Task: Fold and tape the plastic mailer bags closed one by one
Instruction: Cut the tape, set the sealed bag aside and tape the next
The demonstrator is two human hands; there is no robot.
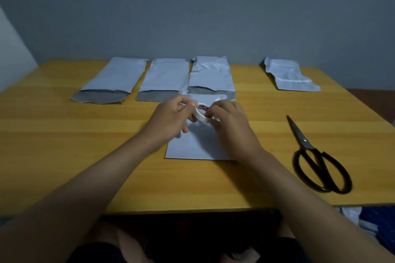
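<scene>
A white mailer bag [196, 145] lies flat in the middle of the yellow wooden table [85, 134], partly under my hands. Above it I hold a small roll of white tape [202, 114]. My left hand [171, 117] grips the roll's left side and my right hand [228, 121] pinches its right edge. Three mailer bags with grey open flaps lie in a row at the back: left bag [115, 77], middle bag [164, 79], right bag [210, 74]. A crumpled folded bag [288, 74] lies apart at the back right.
Black-handled scissors [316, 156] lie on the table to the right of my right arm, blades pointing away. A grey wall stands behind the table. Below the front edge are my legs and some cloth at the lower right.
</scene>
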